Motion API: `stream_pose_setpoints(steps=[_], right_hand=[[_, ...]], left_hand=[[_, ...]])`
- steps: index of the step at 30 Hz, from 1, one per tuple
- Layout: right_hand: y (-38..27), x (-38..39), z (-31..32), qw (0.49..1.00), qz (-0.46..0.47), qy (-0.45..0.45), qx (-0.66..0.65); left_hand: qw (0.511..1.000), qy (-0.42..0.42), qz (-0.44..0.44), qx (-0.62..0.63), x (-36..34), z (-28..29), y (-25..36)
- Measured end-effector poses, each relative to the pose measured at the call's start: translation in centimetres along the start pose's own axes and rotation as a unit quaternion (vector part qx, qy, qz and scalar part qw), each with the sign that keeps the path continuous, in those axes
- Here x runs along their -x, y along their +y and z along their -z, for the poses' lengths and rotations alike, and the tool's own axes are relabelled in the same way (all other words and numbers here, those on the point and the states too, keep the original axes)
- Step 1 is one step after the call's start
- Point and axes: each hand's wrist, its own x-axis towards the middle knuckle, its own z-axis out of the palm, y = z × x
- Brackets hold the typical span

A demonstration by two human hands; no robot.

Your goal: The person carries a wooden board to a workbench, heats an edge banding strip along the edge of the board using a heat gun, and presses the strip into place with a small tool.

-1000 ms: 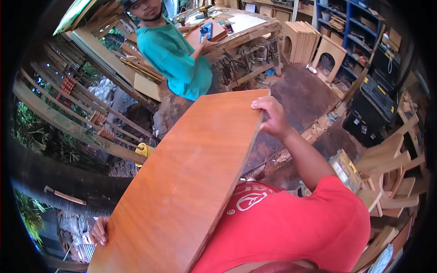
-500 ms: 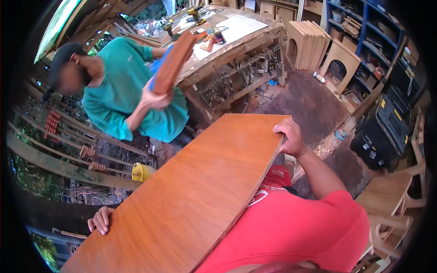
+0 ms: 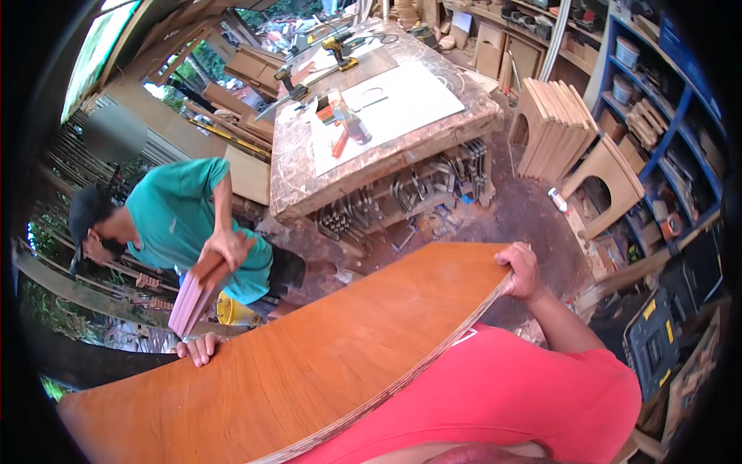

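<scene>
A long orange-brown plywood board (image 3: 325, 356) with an angled far end spans the lower view against my red shirt. My right hand (image 3: 519, 272) is wrapped round its far right edge. At the left, my left hand (image 3: 199, 348) grips the upper edge, fingertips on the face. Just beyond that hand, a co-worker in a teal shirt (image 3: 174, 205) and dark cap bends leftward, one hand holding a stack of brown and pinkish pieces (image 3: 197, 298).
A heavy workbench (image 3: 479, 116) bears drills (image 3: 338, 52) and a white sheet, with clamps (image 3: 348, 216) beneath. Stacked arched panels (image 3: 545, 127), blue shelves (image 3: 674, 124) and black cases (image 3: 648, 340) line the right. A yellow bucket (image 3: 234, 312) sits behind the board's left end.
The board and both my hands have shifted lower in the view, the board turning more level. The co-worker has moved leftward and down from the bench with the pieces. The view has swung toward the bench.
</scene>
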Motion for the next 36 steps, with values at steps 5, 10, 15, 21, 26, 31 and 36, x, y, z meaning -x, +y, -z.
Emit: stream_pose_setpoints(steps=[5,10,15,21,26,31,36], right_hand=[[8.1,-1.8,-0.2,0.998,-0.020,-0.055,-0.033],[16.9,-4.7,-0.4,0.993,-0.060,-0.080,-0.057],[25.2,-9.9,3.0,0.992,-0.078,-0.092,-0.040],[33.1,-17.7,5.3,0.932,-0.142,-0.278,-0.183],[35.2,-24.1,4.4,0.794,-0.076,-0.390,-0.461],[34.4,-32.8,5.4,0.703,-0.139,-0.308,-0.626],[44.1,-38.4,2.7,0.527,-0.193,-0.218,-0.798]], left_hand=[[0.998,0.030,0.024,-0.046,-2.8,2.1,-6.6],[0.997,0.031,0.059,-0.045,-7.5,5.9,-14.6],[0.990,0.126,0.046,-0.037,-15.7,6.4,-25.9],[0.804,0.512,-0.047,-0.300,-23.6,-0.4,-36.9],[0.708,0.526,-0.054,-0.468,-27.4,-0.4,-39.4],[0.670,0.495,0.007,-0.553,-37.1,-10.2,-51.3],[0.515,0.310,0.187,-0.777,-39.2,-10.1,-56.2]])
